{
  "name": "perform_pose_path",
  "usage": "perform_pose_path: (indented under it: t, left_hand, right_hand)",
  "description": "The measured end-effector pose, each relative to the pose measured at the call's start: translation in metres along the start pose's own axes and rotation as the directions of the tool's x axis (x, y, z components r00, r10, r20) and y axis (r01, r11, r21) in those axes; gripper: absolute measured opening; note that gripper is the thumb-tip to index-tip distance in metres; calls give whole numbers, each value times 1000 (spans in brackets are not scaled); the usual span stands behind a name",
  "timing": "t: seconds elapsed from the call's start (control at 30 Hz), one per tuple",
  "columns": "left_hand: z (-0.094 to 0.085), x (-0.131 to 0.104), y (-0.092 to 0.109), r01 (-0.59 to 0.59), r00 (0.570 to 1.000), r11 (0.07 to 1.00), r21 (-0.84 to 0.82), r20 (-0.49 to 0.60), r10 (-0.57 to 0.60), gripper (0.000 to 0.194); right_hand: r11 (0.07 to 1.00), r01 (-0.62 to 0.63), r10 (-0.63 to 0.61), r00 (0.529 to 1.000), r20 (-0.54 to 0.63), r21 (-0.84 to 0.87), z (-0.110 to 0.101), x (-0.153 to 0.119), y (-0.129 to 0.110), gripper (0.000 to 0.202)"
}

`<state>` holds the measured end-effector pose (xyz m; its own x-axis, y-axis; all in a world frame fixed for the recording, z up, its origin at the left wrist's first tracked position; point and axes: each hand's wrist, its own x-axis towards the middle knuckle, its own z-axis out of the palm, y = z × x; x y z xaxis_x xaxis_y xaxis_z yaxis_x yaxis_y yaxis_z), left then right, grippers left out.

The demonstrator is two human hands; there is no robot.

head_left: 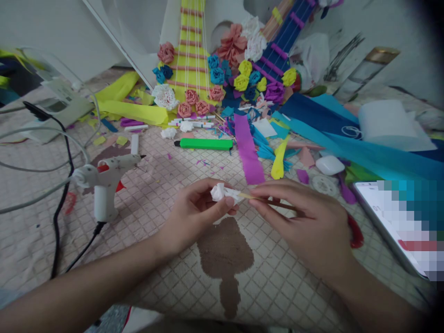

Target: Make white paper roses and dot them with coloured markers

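Between the thumb and fingers of my left hand (194, 208) is a small white crumpled paper flower (219, 191). My right hand (305, 217) pinches a thin wooden stick (277, 203). The stick's pale tip meets the right end of the white paper, just beside my left thumb. Both hands are raised a little over the quilted tablecloth (166, 273), near its brown patch (227, 249). Part of a red ring-shaped handle (355, 229) shows behind my right wrist; the rest of it is hidden.
A white glue gun (106, 185) with cables stands at the left. A green cutter or marker (206, 144) and a purple paper strip (249, 148) lie ahead. Decorated yellow (190, 60) and blue (274, 60) guitar shapes lean behind. A phone (385, 222) lies at the right.
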<state>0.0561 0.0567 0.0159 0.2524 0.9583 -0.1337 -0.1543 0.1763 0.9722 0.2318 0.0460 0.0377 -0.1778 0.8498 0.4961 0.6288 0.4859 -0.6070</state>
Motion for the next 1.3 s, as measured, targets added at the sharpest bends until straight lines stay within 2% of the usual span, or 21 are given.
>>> perform_pose_path:
  t: [0.43, 0.6, 0.73, 0.83, 1.03, 1.17, 1.3]
  left_hand:
    - [-1, 1, -3, -24, 1000, 999, 22, 17, 23, 14]
    - [0, 2, 0, -22, 1000, 1000, 19, -20, 23, 14]
    - [-1, 5, 1, -10, 999, 997, 75, -48, 13, 12]
    - [-3, 9, -2, -2, 999, 999, 55, -52, 5, 13]
    - [-8, 18, -6, -58, 997, 998, 31, -39, 59, 15]
    - [-12, 25, -5, -70, 997, 979, 190, 43, 62, 24]
    - [-22, 30, -2, -102, 993, 930, 353, 85, 77, 20]
  right_hand:
    - [1000, 4, -4, 1000, -12, -4, -2, -1, -1, 14]
    - [1000, -14, 14, 1000, -6, -25, -1, 1, 1, 12]
    - [999, -48, 48, 999, 7, -18, -1, 3, 9, 10]
    - [994, -107, 107, 994, 28, -5, 0, 4, 18, 9]
    - [978, -190, 201, 972, 123, -90, 7, 7, 38, 11]
    - [972, -207, 224, 957, 182, -111, 13, 8, 46, 10]
    - [981, -176, 184, 978, 99, -79, 14, 14, 54, 7]
